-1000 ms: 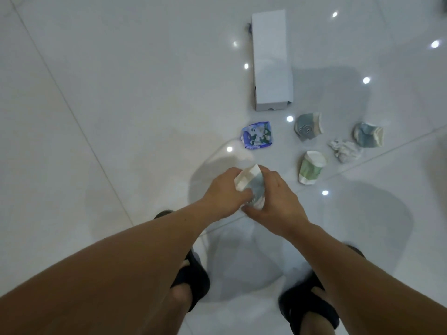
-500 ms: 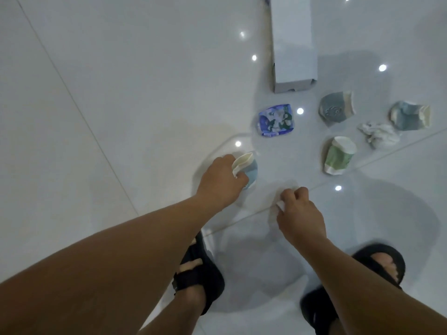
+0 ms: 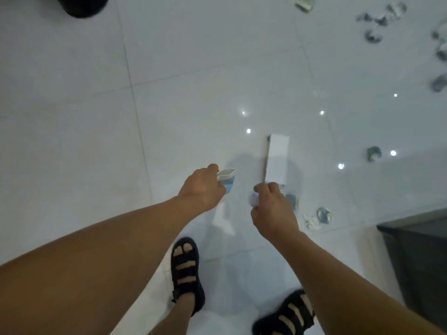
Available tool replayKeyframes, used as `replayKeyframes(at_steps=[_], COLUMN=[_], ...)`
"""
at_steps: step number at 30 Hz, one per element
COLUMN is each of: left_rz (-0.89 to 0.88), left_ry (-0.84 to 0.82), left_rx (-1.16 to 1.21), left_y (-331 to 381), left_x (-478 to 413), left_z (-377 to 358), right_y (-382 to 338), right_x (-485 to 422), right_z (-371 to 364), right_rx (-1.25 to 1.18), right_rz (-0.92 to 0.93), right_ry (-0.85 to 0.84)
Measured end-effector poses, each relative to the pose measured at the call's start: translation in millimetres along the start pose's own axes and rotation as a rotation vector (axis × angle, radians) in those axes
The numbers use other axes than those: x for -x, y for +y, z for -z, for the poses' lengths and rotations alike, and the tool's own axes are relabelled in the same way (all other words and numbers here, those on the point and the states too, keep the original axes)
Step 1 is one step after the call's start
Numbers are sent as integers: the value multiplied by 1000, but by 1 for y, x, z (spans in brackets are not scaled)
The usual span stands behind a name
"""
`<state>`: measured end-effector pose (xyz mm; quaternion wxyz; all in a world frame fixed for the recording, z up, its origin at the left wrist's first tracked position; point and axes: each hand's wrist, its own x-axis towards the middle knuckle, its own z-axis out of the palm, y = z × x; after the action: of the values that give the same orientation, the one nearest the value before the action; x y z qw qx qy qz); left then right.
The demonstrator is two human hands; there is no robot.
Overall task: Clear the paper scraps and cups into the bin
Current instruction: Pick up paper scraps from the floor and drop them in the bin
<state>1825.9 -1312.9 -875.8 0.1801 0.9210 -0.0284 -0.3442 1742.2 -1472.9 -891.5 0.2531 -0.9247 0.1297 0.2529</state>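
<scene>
Your left hand (image 3: 203, 187) grips a crushed paper cup (image 3: 227, 180), fingers curled round its blue body. The cup's flattened white rim pokes out past your knuckles; most of the rest is covered by your hand. You hold it above the floor (image 3: 193, 81), just left of the long white box (image 3: 277, 160).

Your right hand (image 3: 273, 211) is curled, thumb against the fingertips. A small white and purple patch (image 3: 254, 199) shows at its left edge. I cannot tell whether it is something pinched in your fingers or something lying on the tiles behind them, so the grasp of this hand stays uncertain.

The near end of the white box is hidden behind your right knuckles. Just beside that hand on the right, a grey crushed cup (image 3: 292, 200) peeks out, half covered. A little further right lie another crumpled cup (image 3: 324, 215) and a wad of white paper (image 3: 312, 222), close together, both blurred. One more cup (image 3: 373, 153) lies alone, well apart to the right of the box.

Along the upper right, a scatter of scraps (image 3: 377, 20) is smeared by motion blur and some pieces are cut by the edge. A dark round object (image 3: 84, 6) at the top left is cut off; what it is cannot be made out. A dark cabinet (image 3: 420, 262) enters from the right edge. Your black sandals (image 3: 185, 272) show below, the right one partly out of view.
</scene>
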Motion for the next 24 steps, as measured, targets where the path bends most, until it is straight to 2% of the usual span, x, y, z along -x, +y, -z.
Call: replayKeyframes(at_steps=[7, 12, 18, 24], left_rz=[-28, -11, 2, 18], left_ry=[145, 205, 337, 429], left_rx=[-20, -41, -59, -78], left_y=[8, -5, -22, -25], left_x=[91, 147, 184, 172], left_z=[229, 376, 515, 611], right_y=[-183, -314, -441, -520], right_x=[47, 62, 62, 23], right_z=[180, 283, 361, 400], right_rx=[73, 155, 229, 225], right_rz=[162, 236, 341, 405], right_ry=[37, 89, 111, 105])
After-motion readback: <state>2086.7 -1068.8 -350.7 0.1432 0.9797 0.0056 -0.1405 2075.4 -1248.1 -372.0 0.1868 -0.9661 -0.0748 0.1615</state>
